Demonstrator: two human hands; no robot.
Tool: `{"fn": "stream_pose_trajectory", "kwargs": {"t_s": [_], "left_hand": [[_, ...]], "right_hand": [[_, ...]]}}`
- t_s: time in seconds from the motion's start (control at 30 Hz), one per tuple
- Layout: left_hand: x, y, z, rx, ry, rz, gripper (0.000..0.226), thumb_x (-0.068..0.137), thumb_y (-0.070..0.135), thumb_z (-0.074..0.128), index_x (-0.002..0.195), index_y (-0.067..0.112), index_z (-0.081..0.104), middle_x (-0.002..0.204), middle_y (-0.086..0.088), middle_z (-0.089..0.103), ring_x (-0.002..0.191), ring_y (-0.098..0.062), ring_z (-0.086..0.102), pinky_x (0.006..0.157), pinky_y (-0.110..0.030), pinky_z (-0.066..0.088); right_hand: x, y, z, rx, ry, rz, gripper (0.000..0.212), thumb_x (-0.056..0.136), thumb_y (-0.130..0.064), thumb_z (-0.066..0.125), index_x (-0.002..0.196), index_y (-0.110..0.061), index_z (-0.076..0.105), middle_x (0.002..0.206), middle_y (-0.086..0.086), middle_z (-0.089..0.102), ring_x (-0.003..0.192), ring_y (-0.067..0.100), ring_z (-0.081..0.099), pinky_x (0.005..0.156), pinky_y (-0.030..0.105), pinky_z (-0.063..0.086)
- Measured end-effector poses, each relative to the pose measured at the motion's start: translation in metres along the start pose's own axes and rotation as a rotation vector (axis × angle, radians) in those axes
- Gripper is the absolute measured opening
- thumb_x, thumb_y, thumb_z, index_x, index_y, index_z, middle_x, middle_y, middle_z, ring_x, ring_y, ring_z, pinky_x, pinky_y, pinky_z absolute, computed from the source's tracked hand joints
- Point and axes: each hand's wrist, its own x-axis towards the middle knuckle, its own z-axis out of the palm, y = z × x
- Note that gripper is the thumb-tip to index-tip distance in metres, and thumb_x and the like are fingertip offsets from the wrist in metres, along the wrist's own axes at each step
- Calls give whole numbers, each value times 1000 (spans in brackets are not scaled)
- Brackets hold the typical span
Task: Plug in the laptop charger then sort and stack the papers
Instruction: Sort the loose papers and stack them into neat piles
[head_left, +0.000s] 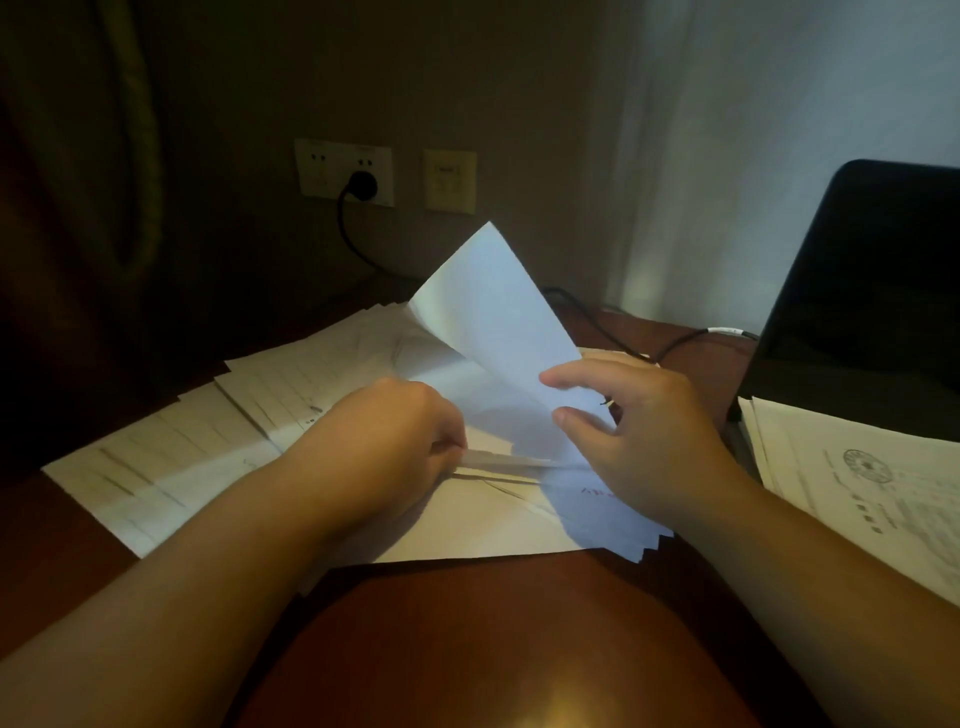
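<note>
Loose printed papers lie fanned across the left and middle of the brown desk. My left hand pinches the edges of a few sheets near the centre. My right hand holds a white sheet that stands lifted and curled upward. A second stack of printed papers lies at the right, in front of the black laptop. The black charger plug sits in the wall socket, and its cable runs over the desk toward the laptop.
A second wall plate is mounted right of the socket. A dark curtain hangs at the left and a pale curtain at the right. The desk's near part shows bare wood with a light glare.
</note>
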Motion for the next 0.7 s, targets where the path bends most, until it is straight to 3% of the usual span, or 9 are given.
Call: {"fn": "stream_pose_trajectory", "kwargs": {"t_s": [0.1, 0.23, 0.43, 0.6, 0.7], "left_hand": [[1, 0, -1, -44, 71, 3, 15, 97, 32, 58, 103, 32, 72, 102, 11, 64, 90, -7, 58, 84, -20, 48], [3, 2, -3, -48, 245, 44, 15, 96, 32, 61, 104, 29, 72, 111, 8, 64, 96, -4, 48, 82, -19, 39], [1, 7, -1, -28, 570, 42, 12, 81, 26, 78, 92, 22, 75, 103, -6, 66, 103, -29, 56, 81, -36, 40], [1, 8, 1, -238, 685, -188, 53, 79, 27, 82, 126, 22, 59, 129, -5, 51, 117, -22, 49, 89, -28, 37], [2, 10, -1, -416, 729, -246, 71, 79, 22, 82, 138, 21, 43, 126, 1, 49, 113, -12, 51, 87, -18, 40]], "right_hand": [[0, 1, 2, -7, -79, -24, 31, 86, -25, 74, 116, -32, 70, 110, -27, 62, 103, -14, 55, 86, -1, 41], [-1, 0, 3, -17, -210, -60, 34, 84, -29, 76, 117, -33, 69, 107, -23, 64, 102, -2, 58, 81, 10, 49], [-1, 2, 4, -89, -214, -108, 23, 90, -18, 70, 109, -31, 71, 98, -20, 62, 90, -3, 57, 73, 4, 45], [-1, 1, 3, -121, -97, -36, 28, 89, -17, 71, 116, -24, 71, 104, -23, 57, 93, -3, 55, 75, -3, 38], [0, 3, -1, -39, 6, 57, 29, 90, -13, 69, 119, -20, 69, 103, -20, 58, 93, -5, 52, 73, -3, 40]]}}
